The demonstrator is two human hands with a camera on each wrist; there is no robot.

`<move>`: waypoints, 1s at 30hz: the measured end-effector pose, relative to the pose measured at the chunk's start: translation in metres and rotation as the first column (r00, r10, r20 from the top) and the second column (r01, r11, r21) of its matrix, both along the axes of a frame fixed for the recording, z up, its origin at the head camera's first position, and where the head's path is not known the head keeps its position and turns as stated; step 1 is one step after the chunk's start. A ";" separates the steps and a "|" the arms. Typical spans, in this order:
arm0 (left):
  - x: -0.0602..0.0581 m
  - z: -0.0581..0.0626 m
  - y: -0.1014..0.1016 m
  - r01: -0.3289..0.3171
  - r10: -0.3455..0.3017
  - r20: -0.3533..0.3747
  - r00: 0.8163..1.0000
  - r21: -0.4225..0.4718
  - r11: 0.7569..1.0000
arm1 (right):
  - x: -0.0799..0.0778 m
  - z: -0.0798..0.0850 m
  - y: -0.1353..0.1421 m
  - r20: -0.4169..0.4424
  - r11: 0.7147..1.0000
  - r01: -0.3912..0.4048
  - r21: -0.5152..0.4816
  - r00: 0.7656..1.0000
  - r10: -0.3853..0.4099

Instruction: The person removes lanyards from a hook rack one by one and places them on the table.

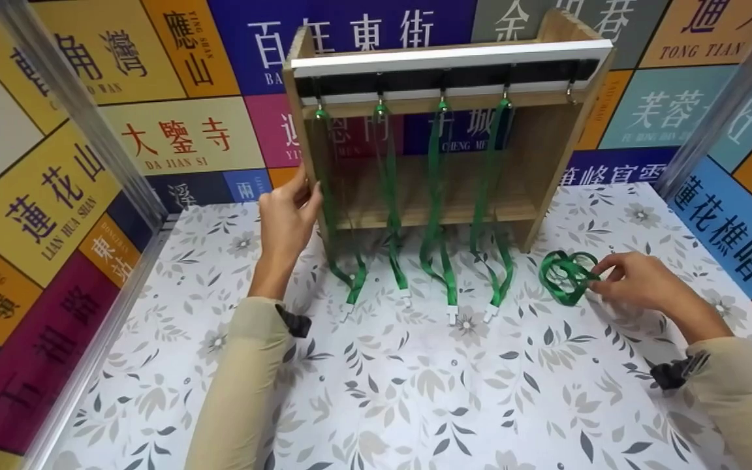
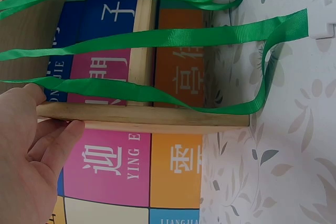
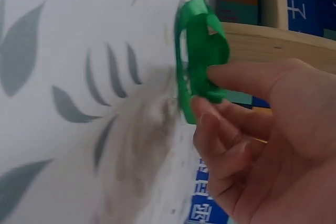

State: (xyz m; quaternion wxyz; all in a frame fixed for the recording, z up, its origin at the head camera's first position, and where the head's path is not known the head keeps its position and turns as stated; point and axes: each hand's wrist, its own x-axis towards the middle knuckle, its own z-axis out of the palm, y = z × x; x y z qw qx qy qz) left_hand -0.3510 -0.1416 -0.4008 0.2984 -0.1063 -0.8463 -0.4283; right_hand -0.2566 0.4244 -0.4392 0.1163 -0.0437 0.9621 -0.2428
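My left hand (image 1: 290,212) grips the left side panel of a wooden rack (image 1: 525,156). In the left wrist view, the thumb lies on one face of that panel (image 2: 157,116) and the fingers on the other. A coiled green lanyard (image 1: 562,277) is on the table to the right of the rack. My right hand (image 1: 634,281) pinches its right edge between thumb and fingers; in the right wrist view the ribbon (image 3: 197,51) stands up in a loose loop at the fingertips. Several green lanyards (image 1: 437,176) hang from hooks on the rack's front bar, their white clips (image 1: 452,314) down at the tabletop.
One hook (image 1: 570,94) at the bar's right end holds no lanyard. The table (image 1: 376,405) has a white cloth printed with leaves. Behind stands a wall of coloured panels with Chinese lettering (image 1: 173,138), with clear corner strips (image 1: 89,124) at the sides.
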 end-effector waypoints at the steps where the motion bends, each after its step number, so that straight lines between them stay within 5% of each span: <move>1: 0.000 0.000 0.000 0.000 0.000 0.001 1.000 0.000 1.000 | 0.000 0.005 0.000 0.025 1.000 -0.020 0.020 1.000 0.019; 7: 0.001 0.001 -0.004 -0.015 0.015 0.019 1.000 0.000 1.000 | -0.003 0.043 -0.018 -0.043 0.987 -0.098 0.128 0.994 0.104; 12: 0.002 0.001 -0.006 -0.027 0.027 0.009 1.000 0.001 1.000 | -0.010 0.071 -0.064 -0.258 1.000 0.020 -0.003 0.966 -0.020; 16: 0.002 0.002 -0.006 -0.037 0.037 0.006 0.999 -0.007 0.999 | -0.015 0.087 -0.104 -0.420 0.989 0.044 -0.138 0.902 -0.099; 22: 0.002 0.002 -0.004 -0.044 0.044 0.033 0.998 -0.012 0.999 | -0.030 0.108 -0.154 -0.617 0.943 -0.013 -0.333 0.760 -0.207; 30: 0.001 0.002 0.001 -0.025 0.026 0.007 1.000 -0.022 0.999 | -0.049 0.132 -0.187 -0.663 0.877 0.034 -0.480 0.641 -0.387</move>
